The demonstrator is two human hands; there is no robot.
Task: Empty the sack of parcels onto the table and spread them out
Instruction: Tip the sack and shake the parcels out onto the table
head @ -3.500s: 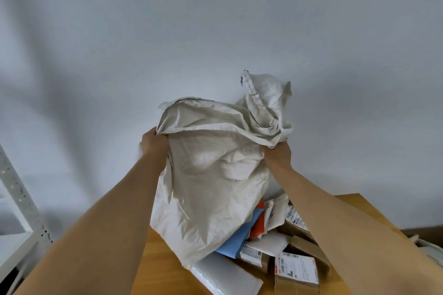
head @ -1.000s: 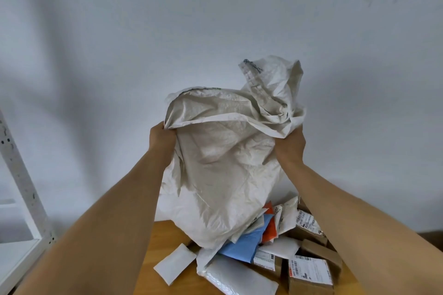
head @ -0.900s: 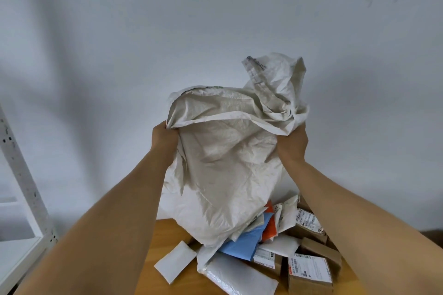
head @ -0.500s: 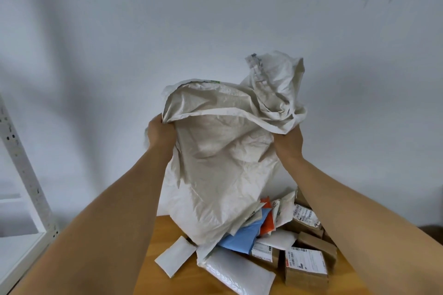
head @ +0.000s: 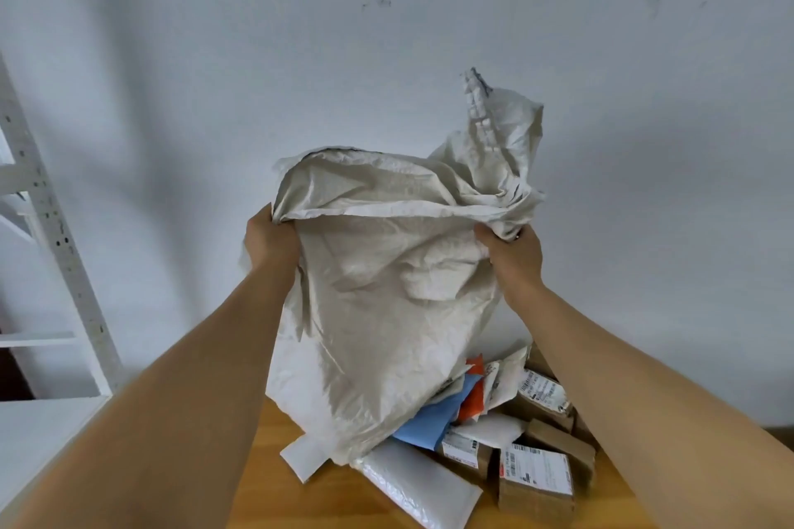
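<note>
A crumpled off-white woven sack [head: 386, 314] hangs upside down over the wooden table [head: 275, 490], its lower end resting among the parcels. My left hand [head: 270, 237] grips its upper left fold; my right hand [head: 511, 256] grips the bunched upper right corner. Below it lies a heap of parcels: a white bubble mailer [head: 423, 485], a small white envelope [head: 306, 457], a blue bag [head: 434, 417], an orange packet [head: 472, 395] and brown labelled boxes [head: 537, 481]. Whatever the sack still holds is hidden.
A white metal shelf rack [head: 51, 236] stands at the left, close to the table's edge. A plain white wall rises right behind the table. Bare wood shows on the table's near left part.
Both hands and the sack dropped slightly over the last second. The small white envelope and bubble mailer came out from under the sack since the earliest frame; the heap looks the same lately.
</note>
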